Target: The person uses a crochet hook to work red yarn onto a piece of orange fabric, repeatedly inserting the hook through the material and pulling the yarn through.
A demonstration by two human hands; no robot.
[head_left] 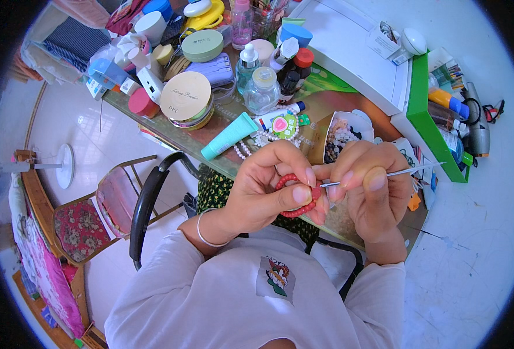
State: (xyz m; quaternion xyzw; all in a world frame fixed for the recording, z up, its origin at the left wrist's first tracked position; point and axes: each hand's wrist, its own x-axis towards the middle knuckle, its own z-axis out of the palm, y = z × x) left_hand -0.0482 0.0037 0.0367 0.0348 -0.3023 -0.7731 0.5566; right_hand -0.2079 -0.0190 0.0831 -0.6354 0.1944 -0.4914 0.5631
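Note:
My left hand (261, 187) holds a red beaded bracelet (298, 212), pinching a larger red bead (316, 193) between thumb and fingers. In my right hand (370, 187) is a slender pointed metal tool (401, 172), gripped between thumb and fingers. One end of it reaches the larger bead; the other points out to the right. Whether the tip is inside the bead cannot be told. Both hands are raised close together over the near edge of the desk. Just beyond them stands a white box (367, 118) of loose beads and bead strings, partly hidden by my right hand.
On the glass-topped desk lie a mint-green tube (229, 136), a pearl-like bead string (241, 150) and a round powder container (186, 96). Behind are glass bottles (261, 91) and a purple power bank (211, 70). A green-edged white organizer (416, 109) stands right; a black chair armrest (145, 213) is left.

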